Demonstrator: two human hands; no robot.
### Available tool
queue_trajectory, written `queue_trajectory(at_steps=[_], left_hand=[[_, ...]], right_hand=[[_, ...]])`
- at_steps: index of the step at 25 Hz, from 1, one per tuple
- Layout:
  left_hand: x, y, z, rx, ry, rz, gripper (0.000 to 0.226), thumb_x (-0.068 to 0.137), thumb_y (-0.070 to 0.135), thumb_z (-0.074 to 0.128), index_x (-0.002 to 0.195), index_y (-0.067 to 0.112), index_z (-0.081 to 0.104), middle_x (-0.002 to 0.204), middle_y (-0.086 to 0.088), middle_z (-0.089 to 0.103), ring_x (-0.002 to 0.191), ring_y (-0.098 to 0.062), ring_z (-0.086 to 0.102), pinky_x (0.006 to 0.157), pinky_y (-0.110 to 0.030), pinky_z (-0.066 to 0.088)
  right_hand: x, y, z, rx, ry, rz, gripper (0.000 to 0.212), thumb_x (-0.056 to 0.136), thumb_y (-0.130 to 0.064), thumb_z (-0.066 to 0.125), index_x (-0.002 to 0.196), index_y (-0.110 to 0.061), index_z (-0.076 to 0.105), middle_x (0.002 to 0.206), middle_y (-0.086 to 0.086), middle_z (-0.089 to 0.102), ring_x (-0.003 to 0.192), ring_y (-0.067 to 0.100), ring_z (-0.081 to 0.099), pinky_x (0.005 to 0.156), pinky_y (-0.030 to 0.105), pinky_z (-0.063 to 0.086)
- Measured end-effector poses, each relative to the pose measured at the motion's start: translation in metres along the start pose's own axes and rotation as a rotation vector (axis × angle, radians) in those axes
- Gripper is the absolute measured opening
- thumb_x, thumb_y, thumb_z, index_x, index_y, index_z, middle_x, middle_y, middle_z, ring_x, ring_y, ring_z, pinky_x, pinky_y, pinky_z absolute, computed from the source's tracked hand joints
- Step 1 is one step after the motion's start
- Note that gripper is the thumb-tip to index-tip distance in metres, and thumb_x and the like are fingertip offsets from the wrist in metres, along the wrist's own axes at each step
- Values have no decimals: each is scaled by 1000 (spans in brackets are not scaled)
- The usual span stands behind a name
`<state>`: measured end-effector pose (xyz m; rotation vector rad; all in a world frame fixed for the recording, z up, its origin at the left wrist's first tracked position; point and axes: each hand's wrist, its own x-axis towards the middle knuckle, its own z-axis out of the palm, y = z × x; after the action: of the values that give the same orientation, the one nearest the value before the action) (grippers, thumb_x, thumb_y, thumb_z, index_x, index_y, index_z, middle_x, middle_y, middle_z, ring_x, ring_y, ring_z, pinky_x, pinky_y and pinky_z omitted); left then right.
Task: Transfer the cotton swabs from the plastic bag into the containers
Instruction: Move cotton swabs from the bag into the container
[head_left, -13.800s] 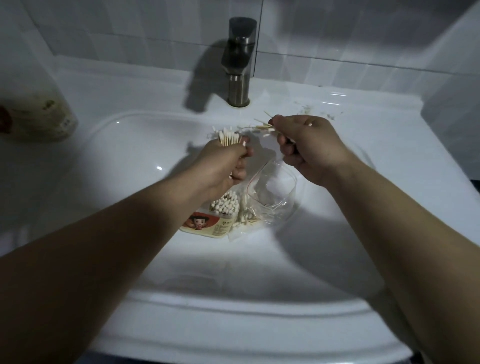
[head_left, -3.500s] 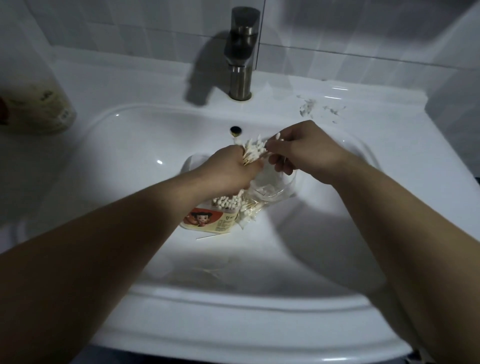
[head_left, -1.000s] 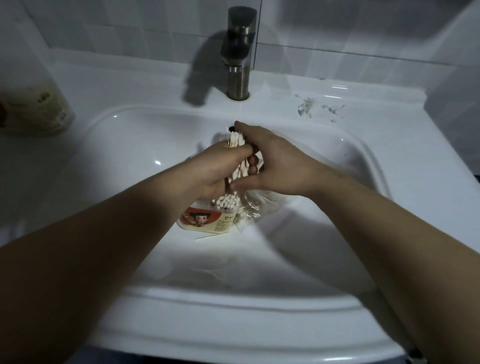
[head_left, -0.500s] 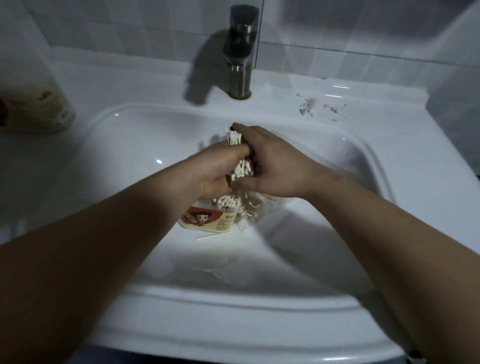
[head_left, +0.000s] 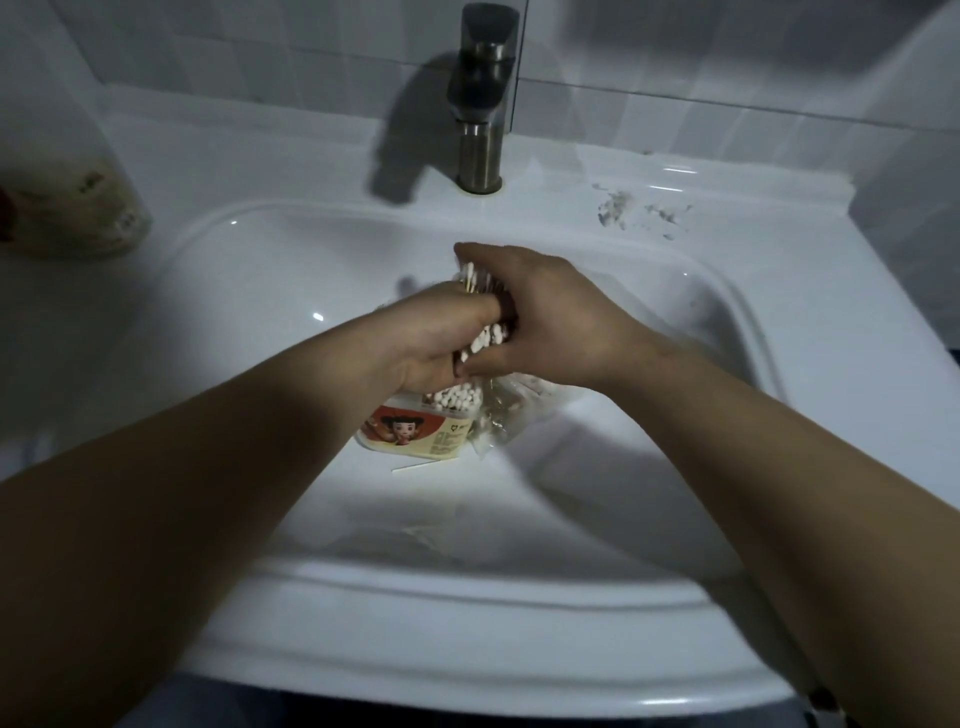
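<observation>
Over the sink (head_left: 311, 270), the left hand (head_left: 436, 338) and right hand (head_left: 545, 317) curl together round a bundle of cotton swabs (head_left: 488, 335). Just at their 6 o'clock sits the cartoon-labelled container (head_left: 415, 431), swab heads showing at its top. The crumpled plastic bag (head_left: 501, 410) touches it at 3 o'clock. A loose swab (head_left: 423, 466) lies at the container's 6 o'clock, and the faucet (head_left: 483, 104) stands at 12.

I see both bare forearms coming in from the lower corners, meeting mid-view. L hand (head_left: 441, 338) is curled, knuckles up, gripping the cotton swab bundle (head_left: 485, 338) from its left. R hand (head_left: 550, 317) wraps it from the right w/ index over top, thumb below, touching L hand.
</observation>
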<state>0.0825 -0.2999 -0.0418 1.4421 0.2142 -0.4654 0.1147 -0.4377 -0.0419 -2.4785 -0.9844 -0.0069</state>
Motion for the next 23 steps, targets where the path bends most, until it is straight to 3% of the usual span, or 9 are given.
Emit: queue_trajectory(at_steps=[4, 8, 10, 12, 15, 20, 23], left_hand=[[-2, -1, 1, 76, 55, 34, 22, 95, -5, 47, 97, 7, 66, 78, -10, 75, 79, -22, 77, 66, -34, 62], [-10, 0, 3, 41, 27, 47, 26, 94, -9, 45, 93, 8, 65, 74, -9, 71, 72, -17, 74, 57, -27, 58], [-15, -1, 4, 25, 31, 44, 25, 94, -9, 45, 92, 8, 64, 66, -7, 71, 65, -15, 73, 53, -25, 56], [-17, -2, 2, 40, 62, 31, 23, 96, -6, 46, 100, 7, 64, 74, -9, 73, 69, -18, 75, 55, -28, 59], [-22, -3, 1, 14, 45, -12, 22, 97, -3, 48, 111, 6, 62, 88, -16, 71, 74, -21, 74, 55, -30, 59], [-28, 2, -6, 13, 215, -7, 8, 99, 12, 58, 92, 12, 63, 68, -3, 62, 55, -13, 61, 50, -26, 48], [-31, 10, -23, -12, 352, 97, 14, 99, 19, 63, 88, 12, 61, 71, -3, 58, 58, -13, 57, 54, -27, 53]], right_hand=[[-5, -7, 1, 56, -27, 10, 125, 57, -52, 94, 158, -17, 29, 152, 2, 45, 137, 13, 43, 107, 15, 30], [-4, -10, 1, -16, 44, -20, 98, 63, -45, 92, 146, -16, 48, 138, 1, 58, 125, 15, 56, 97, 11, 35], [-9, -13, 0, 21, 36, -18, 98, 62, -45, 93, 145, -17, 50, 137, -1, 59, 123, 12, 56, 96, 10, 35], [-15, -19, -1, 77, 22, -12, 102, 62, -47, 94, 147, -16, 47, 139, -2, 58, 124, 9, 54, 102, 15, 39], [-18, -27, 0, 81, 65, -7, 86, 69, -39, 91, 143, -15, 54, 133, 1, 64, 120, 14, 60, 101, 27, 47], [-25, -26, 0, 45, 17, 64, 105, 70, -50, 89, 155, -18, 38, 144, 4, 55, 125, 16, 56, 103, 26, 45], [-32, -30, -3, 1, 64, 87, 68, 83, -47, 79, 140, -18, 55, 118, 0, 67, 100, 12, 63, 90, 29, 53]])
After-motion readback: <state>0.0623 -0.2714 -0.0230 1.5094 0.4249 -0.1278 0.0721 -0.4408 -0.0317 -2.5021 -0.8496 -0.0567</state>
